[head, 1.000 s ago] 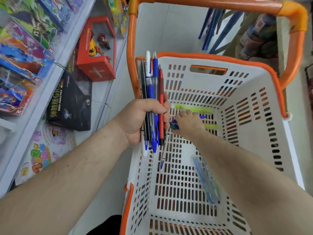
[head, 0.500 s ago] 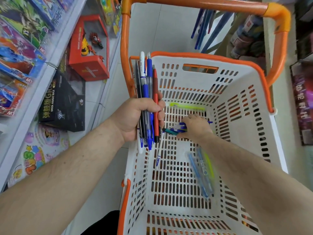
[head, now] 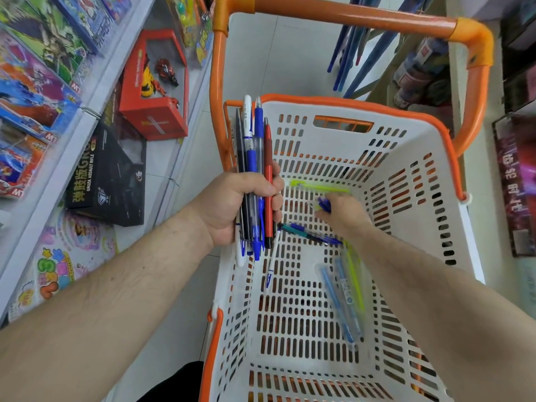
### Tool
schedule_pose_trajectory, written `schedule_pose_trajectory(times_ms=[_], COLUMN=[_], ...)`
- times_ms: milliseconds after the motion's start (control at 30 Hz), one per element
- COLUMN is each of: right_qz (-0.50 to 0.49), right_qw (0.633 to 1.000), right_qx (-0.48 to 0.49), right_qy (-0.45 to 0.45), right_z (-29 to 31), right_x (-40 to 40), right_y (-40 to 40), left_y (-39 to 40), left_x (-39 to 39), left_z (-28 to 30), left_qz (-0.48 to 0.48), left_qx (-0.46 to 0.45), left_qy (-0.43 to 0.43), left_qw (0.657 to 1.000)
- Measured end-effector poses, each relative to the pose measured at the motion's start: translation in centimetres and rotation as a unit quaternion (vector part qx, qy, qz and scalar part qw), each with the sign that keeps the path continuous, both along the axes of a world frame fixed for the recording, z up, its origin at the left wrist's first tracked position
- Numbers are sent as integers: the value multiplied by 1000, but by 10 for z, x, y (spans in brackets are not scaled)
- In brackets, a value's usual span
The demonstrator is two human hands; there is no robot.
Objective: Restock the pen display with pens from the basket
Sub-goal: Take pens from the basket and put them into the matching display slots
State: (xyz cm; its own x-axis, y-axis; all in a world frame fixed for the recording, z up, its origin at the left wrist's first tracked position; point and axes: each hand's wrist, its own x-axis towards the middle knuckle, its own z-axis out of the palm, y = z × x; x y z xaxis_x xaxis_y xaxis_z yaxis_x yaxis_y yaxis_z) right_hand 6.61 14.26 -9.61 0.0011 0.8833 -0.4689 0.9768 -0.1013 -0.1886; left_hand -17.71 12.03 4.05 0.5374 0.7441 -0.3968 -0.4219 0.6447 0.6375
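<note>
Standing upright in the left hand's (head: 232, 207) closed grip — pens (head: 255, 158), tips down; right hand (head: 342, 216) pinching a blue pen (head: 324, 205).

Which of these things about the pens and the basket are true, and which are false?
1. The left hand grips a bunch of pens. True.
2. The white slotted plastic basket has green handles. False: they are orange.
3. The right hand is outside the basket. False: it reaches down inside.
4. A yellow-green pen lies by the basket's far wall. True.
5. The red pen lies on the basket floor. False: it is in the bunch.
</note>
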Motion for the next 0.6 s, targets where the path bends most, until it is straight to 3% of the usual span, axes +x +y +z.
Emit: schedule_pose_trajectory(times_ms=[133, 267, 367, 600], right_qz=[-107, 28, 132, 128], right_qw=[993, 997, 990, 984], right_qx=[1, 68, -23, -120], right_qy=[44, 4, 32, -24], right_z=[0, 19, 11, -30], right_x=[3, -16, -31, -29], right_y=[6, 10, 4, -11], left_y=[0, 1, 1, 2], left_x=[0, 0, 0, 0], left_z=[0, -1, -1, -1], left_qz=[-2, -1, 0, -3], left_qx=[8, -2, -7, -12], left_qy=[2, -6, -10, -4], left_qw=[1000, 1000, 1000, 1000])
